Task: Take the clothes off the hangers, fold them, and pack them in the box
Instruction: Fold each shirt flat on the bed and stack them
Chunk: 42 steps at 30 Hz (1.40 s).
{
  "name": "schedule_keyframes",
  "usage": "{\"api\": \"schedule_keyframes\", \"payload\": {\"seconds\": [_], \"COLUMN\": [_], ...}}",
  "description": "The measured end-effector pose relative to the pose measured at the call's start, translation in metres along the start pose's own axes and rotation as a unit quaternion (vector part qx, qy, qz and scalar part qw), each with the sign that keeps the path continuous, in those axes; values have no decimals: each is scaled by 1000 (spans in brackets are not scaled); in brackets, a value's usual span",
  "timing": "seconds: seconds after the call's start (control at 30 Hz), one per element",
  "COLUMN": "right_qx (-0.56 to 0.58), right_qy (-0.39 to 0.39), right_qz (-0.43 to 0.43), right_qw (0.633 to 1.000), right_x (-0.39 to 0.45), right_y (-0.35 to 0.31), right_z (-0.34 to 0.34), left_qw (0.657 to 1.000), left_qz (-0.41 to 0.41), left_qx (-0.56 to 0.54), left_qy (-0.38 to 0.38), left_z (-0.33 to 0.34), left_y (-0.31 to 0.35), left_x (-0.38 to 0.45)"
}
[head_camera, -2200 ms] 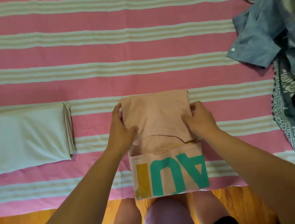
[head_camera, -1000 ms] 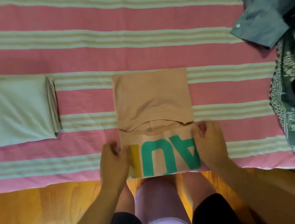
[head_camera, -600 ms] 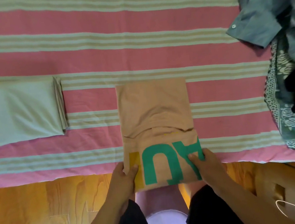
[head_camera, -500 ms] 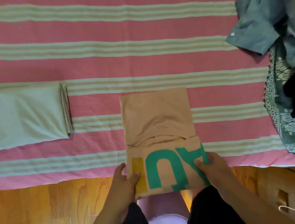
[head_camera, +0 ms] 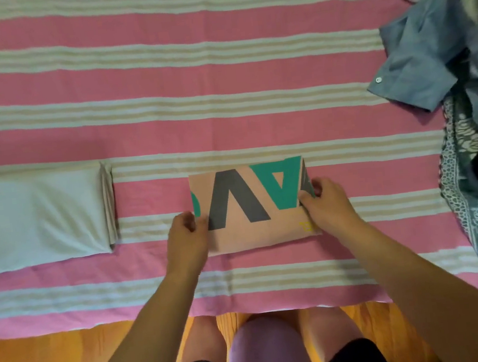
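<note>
Big pink striped bed cover point(head_camera: 219, 73) takes up most of the view. Left of the peach shirt point(head_camera: 253, 209) sits a folded pale green shirt point(head_camera: 36, 218); right of it, a clothes pile point(head_camera: 458, 81). Left hand point(head_camera: 186, 240) and right hand point(head_camera: 328, 205) pinch the peach shirt's side edges, fingers curled on the fabric.

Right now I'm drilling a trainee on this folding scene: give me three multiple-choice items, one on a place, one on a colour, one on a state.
1. Where does the folded pale grey-green garment lie, seen from the camera?
A. left of the peach printed T-shirt
B. on top of it
C. on the floor

2. What colour is the big letter nearest the right hand?
A. yellow
B. teal green
C. red

3. How are the hands on the T-shirt?
A. both flat and open
B. only the left hand touches it
C. each pinches a side edge

Key: 1 A, it lies apart at the left; 2 B, the teal A; 3 C, fingers curl round both edges.
</note>
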State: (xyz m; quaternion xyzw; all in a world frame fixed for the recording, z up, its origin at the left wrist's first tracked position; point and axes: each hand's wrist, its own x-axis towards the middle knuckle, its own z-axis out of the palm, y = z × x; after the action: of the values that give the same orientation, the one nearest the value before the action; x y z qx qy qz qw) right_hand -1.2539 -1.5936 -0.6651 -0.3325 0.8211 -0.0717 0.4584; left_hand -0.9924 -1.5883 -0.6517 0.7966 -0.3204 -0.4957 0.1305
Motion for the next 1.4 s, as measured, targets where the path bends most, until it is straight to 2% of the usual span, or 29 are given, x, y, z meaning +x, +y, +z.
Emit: {"api": "schedule_keyframes", "payload": {"seconds": [0.1, 0.17, 0.33, 0.5, 0.57, 0.63, 0.7, 0.73, 0.8, 0.87, 0.93, 1.03, 1.13, 1.23, 1.33, 1.4], "right_qx": [31, 5, 23, 68, 56, 23, -55, -111, -199, -261, -310, -326, -309, -298, -259, -192], "right_qy": [50, 83, 104, 77, 69, 72, 112, 147, 196, 181, 145, 124, 85, 41, 75, 147], "right_qz": [-7, -22, -45, -4, 18, 40, 33, -1, -117, -267, -348, -357, -379, -340, -308, -290], "right_qw": [998, 996, 993, 995, 996, 996, 992, 983, 953, 910, 873, 866, 868, 891, 912, 926], "right_x": [2, -6, -29, -32, -26, -24, -29, -33, -42, -39, -14, 35, 62, 66, 59, 45], "right_y": [9, 18, 38, 51, 49, 43, 34, 29, 12, -7, -20, -23, -10, -8, -17, -24], "right_z": [16, 23, 29, 27, 29, 31, 32, 34, 40, 49, 52, 36, 15, 9, 16, 19], "left_qw": [997, 996, 998, 998, 997, 987, 964, 943, 878, 827, 832, 853, 843, 823, 839, 838], "left_qz": [20, 21, 10, -9, 39, 97, 158, 211, 340, 413, 400, 341, 347, 352, 279, 319], "left_qx": [50, 42, 46, 53, 69, 120, 187, 229, 326, 379, 378, 383, 410, 444, 465, 435], "left_qy": [55, 77, 29, 13, 13, 49, 107, 117, 86, 48, 72, 97, -12, -43, 41, 88], "left_z": [16, 22, 20, 9, 6, 5, 9, 13, 26, 43, 51, 35, -1, -16, -5, 15], "left_y": [-11, -17, -31, -54, -62, -59, -42, -32, -12, -3, 8, 19, 17, 21, 30, 35], "left_x": [1, -5, -17, -23, -17, -5, 2, 3, 6, 12, 29, 63, 89, 97, 89, 66]}}
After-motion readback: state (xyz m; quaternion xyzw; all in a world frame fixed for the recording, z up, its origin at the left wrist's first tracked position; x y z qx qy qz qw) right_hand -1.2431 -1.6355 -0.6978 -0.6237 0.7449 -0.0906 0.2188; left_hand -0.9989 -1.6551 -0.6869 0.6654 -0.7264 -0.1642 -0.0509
